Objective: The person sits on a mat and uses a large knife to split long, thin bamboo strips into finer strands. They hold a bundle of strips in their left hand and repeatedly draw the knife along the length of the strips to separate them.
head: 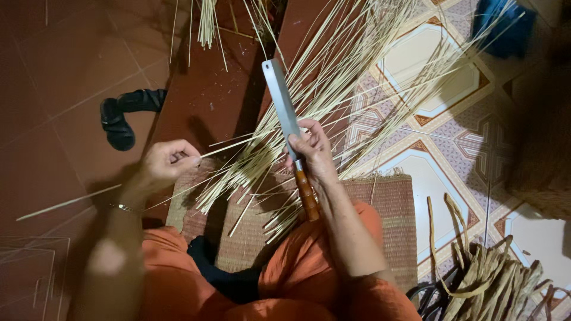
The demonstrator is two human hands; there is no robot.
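Note:
My right hand (313, 153) grips a long flat-bladed knife (281, 98) by its brown wooden handle (307, 194), the blade pointing away from me. My left hand (168, 161) pinches a thin pale bamboo strip (229, 145) that runs from its fingers toward the blade. A big loose pile of similar pale strips (333, 77) fans out on the floor beyond both hands. My knees in orange cloth (303, 267) show at the bottom.
A woven brown mat (386, 208) lies under the strips. A black sandal (122, 116) sits on the red floor at left. Coarser tan strips (493, 279) are heaped at lower right. Patterned tiles (440, 83) and dark blue cloth (505, 27) lie at upper right.

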